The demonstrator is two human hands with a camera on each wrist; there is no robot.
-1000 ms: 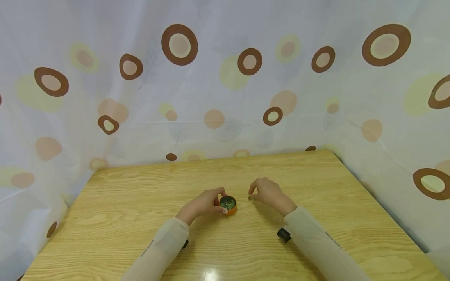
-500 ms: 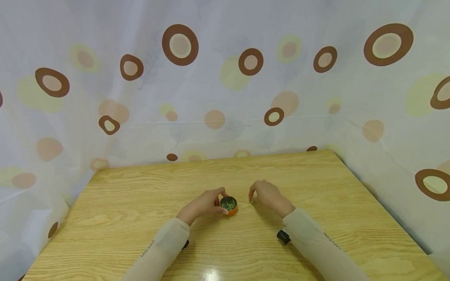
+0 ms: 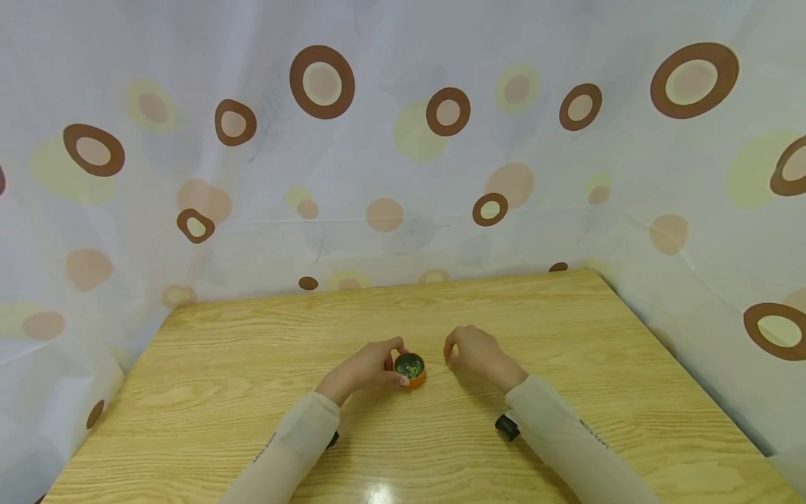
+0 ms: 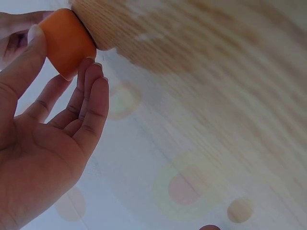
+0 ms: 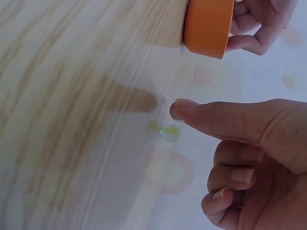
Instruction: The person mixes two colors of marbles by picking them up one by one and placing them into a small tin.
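My left hand [image 3: 368,365] grips a small round orange bowl [image 3: 415,382] at its left side, thumb in front and fingers behind. Small greenish and yellow pieces fill the bottom of its dark inside. In the left wrist view the bowl's orange wall [image 4: 67,43] is between thumb and fingertips. To the bowl's right is my right hand [image 3: 477,352], low over the table. In the right wrist view its thumb points at the table and the other visible fingers curl back. A clear glass marble [image 5: 170,132] with a yellow streak sits on the table right beside the thumb tip.
The wood-grain table [image 3: 252,350] is glossy and mirrors the marble. A white curtain [image 3: 378,175] with brown and yellow circles hangs along its back and sides. A black wrist device [image 3: 507,425] hangs under the right sleeve.
The right hand has lowered slightly toward the table, and the marble seen at its fingertips a second ago is now hidden in the head view. The left hand and bowl have barely moved.
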